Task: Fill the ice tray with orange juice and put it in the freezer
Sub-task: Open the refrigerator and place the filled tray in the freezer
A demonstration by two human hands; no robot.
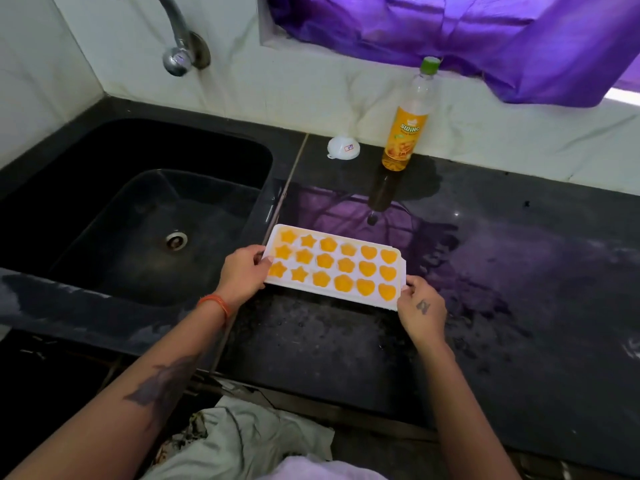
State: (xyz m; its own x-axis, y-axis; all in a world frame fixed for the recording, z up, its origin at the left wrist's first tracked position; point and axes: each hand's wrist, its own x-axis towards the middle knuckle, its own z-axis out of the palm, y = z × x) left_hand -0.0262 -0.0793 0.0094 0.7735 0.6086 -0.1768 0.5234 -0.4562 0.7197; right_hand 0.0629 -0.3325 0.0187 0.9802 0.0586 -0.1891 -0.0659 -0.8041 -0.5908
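Ice tray (pixel 304 285), white with star, flower and heart cells, sits at the front of the dark worktop (pixel 485 271), just right of the sink (pixel 138 202), and every cell shows orange juice near the brim. The left hand (pixel 242 271) grasps its left short edge and the right hand (pixel 420 308) pinches the near right corner. Spilling looks like the main risk: any tilt or jolt in lifting would probably slop juice over the low walls (the cells look full), and a thin plastic tray held only at its ends may flex. Behind stands the capped juice bottle (pixel 408 116), well apart, with a small white funnel (pixel 343 147) to its left. Neither blocks a straight lift. No freezer is in view. A tap (pixel 178 46) hangs over the sink.
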